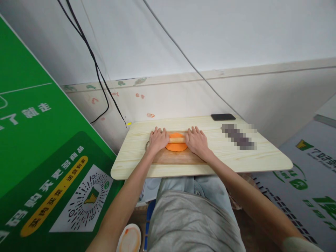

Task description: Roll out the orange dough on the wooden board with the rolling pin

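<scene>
A light wooden rolling pin [177,140] lies crosswise over a flat, rounded sheet of orange dough [176,147]. Under the dough is a brown wooden board [178,159], close to the table's near edge. My left hand [158,140] is on the pin's left end and my right hand [197,141] is on its right end, palms down with fingers pointing away from me. Both hands cover the pin's ends, so only its middle shows. Part of a metal ring [147,145] peeks out at the board's left side, beside my left wrist.
The pale wood-patterned table [265,161] stands against a white wall with hanging cables [86,43]. A black phone [223,117] lies at the back, with a pixelated dark object [238,137] to its right. Below left is a stained white dish [130,238]. A green printed panel [23,115] borders the left.
</scene>
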The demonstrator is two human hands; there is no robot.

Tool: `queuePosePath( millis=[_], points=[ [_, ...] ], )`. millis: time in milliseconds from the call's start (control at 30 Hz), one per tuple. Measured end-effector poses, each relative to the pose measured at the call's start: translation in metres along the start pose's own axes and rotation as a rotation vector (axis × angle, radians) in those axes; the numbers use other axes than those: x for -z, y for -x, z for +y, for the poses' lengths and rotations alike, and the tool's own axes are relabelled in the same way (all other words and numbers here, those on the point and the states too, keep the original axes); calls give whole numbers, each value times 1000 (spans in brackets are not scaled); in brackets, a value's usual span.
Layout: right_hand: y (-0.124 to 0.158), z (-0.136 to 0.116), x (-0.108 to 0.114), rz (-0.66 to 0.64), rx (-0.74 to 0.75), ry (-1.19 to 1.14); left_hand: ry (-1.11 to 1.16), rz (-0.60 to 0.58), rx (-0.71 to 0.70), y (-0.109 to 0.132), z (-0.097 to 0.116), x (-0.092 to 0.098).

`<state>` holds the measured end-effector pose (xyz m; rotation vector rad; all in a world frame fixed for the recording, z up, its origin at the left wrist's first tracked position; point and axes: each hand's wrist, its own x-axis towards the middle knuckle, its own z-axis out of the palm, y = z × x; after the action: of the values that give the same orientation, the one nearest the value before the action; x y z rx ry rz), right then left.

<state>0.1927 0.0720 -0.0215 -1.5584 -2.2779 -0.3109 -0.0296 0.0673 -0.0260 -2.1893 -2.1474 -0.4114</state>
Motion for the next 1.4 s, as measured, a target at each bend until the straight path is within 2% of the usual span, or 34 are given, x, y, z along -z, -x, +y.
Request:
queuePosePath(
  millis=[200, 633, 1400],
  points=[
    [21, -4, 10, 51, 86, 16, -32, 76, -39, 27, 4, 2],
    [62, -17, 13, 76, 25, -64, 37, 115, -40, 60, 8, 4],
    [88, -23, 20, 100, 29, -126, 99, 162, -44, 90, 12, 4]
  ],
)
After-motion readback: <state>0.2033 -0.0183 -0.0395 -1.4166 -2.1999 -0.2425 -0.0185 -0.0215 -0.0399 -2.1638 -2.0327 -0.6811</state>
